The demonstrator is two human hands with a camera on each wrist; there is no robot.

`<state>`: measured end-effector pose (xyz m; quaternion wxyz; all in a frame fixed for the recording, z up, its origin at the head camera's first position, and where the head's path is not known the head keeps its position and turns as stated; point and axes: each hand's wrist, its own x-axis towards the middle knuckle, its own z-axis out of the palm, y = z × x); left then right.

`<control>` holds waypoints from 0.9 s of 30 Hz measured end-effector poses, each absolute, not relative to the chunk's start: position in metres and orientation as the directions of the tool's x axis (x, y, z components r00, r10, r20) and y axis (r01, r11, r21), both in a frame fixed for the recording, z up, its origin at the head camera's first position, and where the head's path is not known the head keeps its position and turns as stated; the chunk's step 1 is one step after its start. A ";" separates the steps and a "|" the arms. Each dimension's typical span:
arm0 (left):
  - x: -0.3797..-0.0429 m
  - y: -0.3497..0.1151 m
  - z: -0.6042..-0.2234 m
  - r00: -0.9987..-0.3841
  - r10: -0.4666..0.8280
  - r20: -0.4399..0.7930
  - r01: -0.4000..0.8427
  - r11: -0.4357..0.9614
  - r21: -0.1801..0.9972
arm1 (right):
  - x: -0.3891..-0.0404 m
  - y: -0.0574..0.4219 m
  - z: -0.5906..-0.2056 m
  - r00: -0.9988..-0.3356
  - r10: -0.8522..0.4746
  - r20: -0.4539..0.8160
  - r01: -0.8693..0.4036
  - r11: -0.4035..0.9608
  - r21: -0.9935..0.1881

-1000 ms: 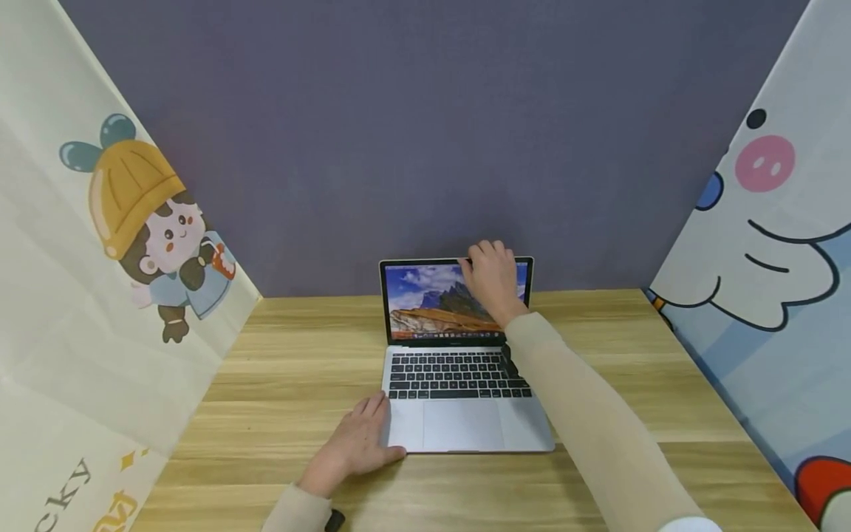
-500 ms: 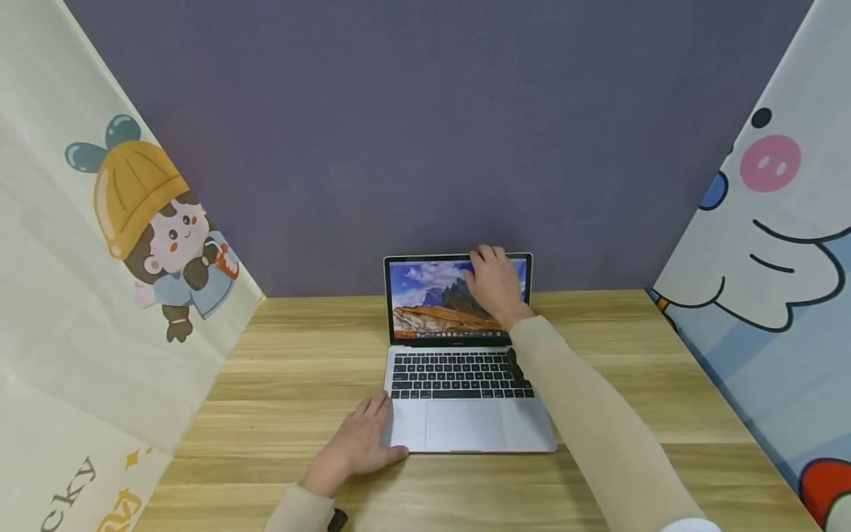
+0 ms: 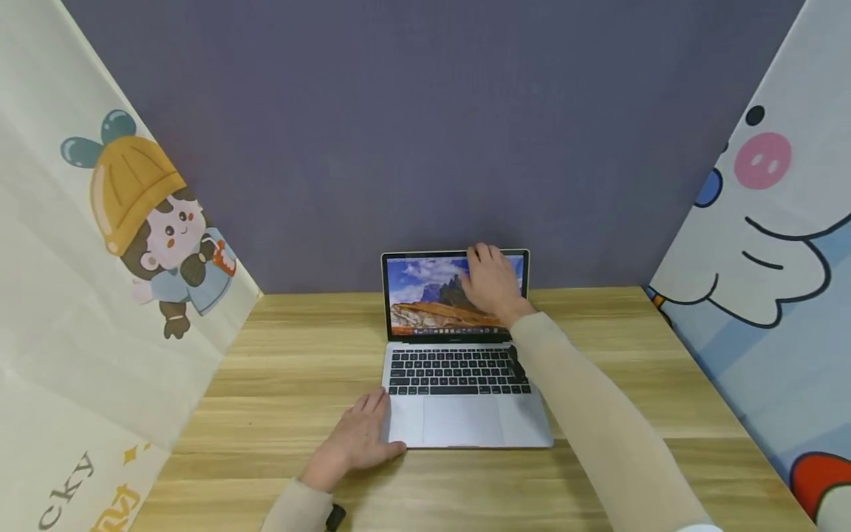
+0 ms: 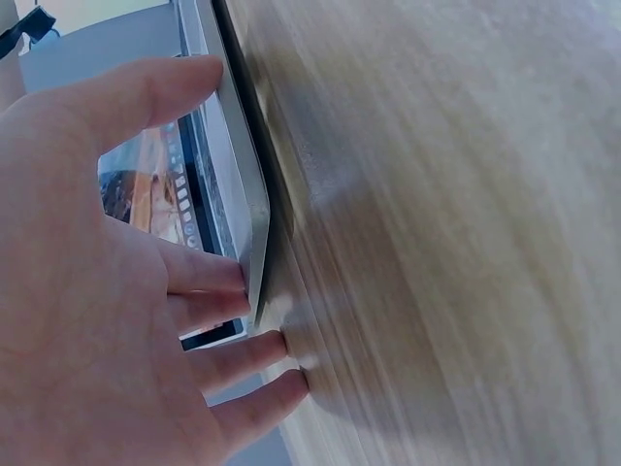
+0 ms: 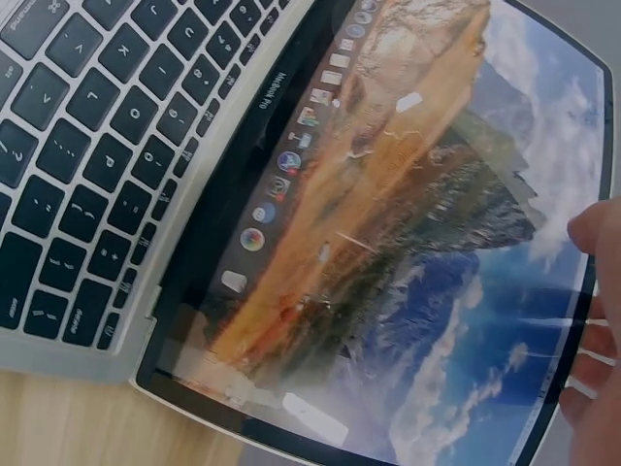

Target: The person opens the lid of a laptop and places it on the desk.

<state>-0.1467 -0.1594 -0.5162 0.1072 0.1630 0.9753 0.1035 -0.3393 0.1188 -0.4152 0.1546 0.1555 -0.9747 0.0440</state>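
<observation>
A silver laptop (image 3: 462, 421) lies opened on the wooden table, its lit screen (image 3: 425, 295) showing a mountain desktop picture. At the middle-right of the lid's top edge, my right hand (image 3: 493, 282) holds the rim. The right wrist view shows the thumb of that hand (image 5: 604, 243) on the screen side and the other fingertips at the rim. My left hand (image 3: 360, 436) rests at the front left corner of the base. In the left wrist view its thumb touches the front edge; extended fingers of the left hand (image 4: 126, 282) lie along the left side, some reaching the table.
The wooden table (image 3: 299, 347) extends on both sides of the laptop. A dark grey panel (image 3: 425, 133) rises behind it, close to the lid. Printed cartoon sheets flank the table, one at left (image 3: 53, 258) and one at right (image 3: 784, 295).
The lid has tilted slightly farther back with my right hand at its top edge. My left hand stays at the base corner. The head view shifts a little.
</observation>
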 end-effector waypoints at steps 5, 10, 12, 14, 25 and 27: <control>-0.146 -0.161 -0.515 -0.927 0.328 -0.180 0.282 0.929 0.239 | -0.335 0.121 -0.407 -0.897 -0.315 0.310 -0.353 0.933 -0.074; -0.145 -0.163 -0.514 -0.927 0.326 -0.186 0.275 0.927 0.254 | -0.322 0.128 -0.399 -0.884 -0.345 0.315 -0.395 0.912 -0.109; -0.145 -0.163 -0.514 -0.927 0.325 -0.188 0.271 0.926 0.264 | -0.315 0.132 -0.396 -0.874 -0.353 0.335 -0.409 0.906 -0.113; -0.145 -0.164 -0.513 -0.927 0.328 -0.180 0.272 0.922 0.275 | -0.308 0.136 -0.395 -0.861 -0.349 0.369 -0.414 0.903 -0.114; -0.144 -0.166 -0.511 -0.930 0.330 -0.160 0.263 0.904 0.337 | -0.248 0.168 -0.405 -0.807 -0.260 0.530 -0.412 0.891 -0.189; -0.144 -0.166 -0.511 -0.932 0.330 -0.153 0.262 0.901 0.347 | -0.236 0.174 -0.411 -0.813 -0.243 0.530 -0.404 0.890 -0.213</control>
